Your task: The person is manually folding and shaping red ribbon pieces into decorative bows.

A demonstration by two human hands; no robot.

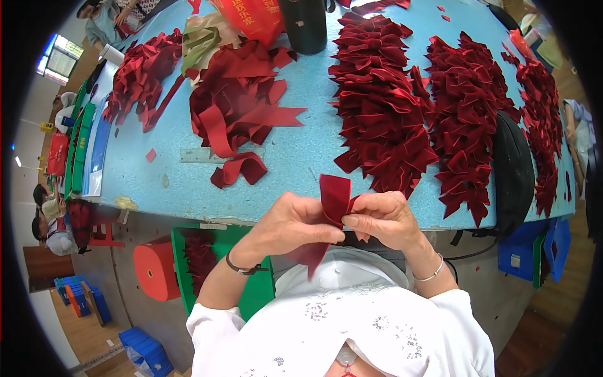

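Between my two hands, just over the table's front edge, is a dark red velvet ribbon (335, 193). One end stands up as a loop and a tail hangs below my fingers. My left hand (295, 225) is closed on the ribbon from the left, its thumb pointing right. From the right, my right hand (384, 217) pinches the ribbon's middle between thumb and fingers. Beyond my hands lies a long heap of finished red bows (383, 119). Left of it, a loose pile of cut red ribbon strips (232, 103) spreads over the light blue table (308, 144).
More bow heaps lie at the right (465, 113) and far right (540, 125), with a black bag (515, 176) between them. A dark cylindrical container (303, 25) stands at the back. Below the table are a green crate (251, 301) and a red roll (154, 271). Other people sit around.
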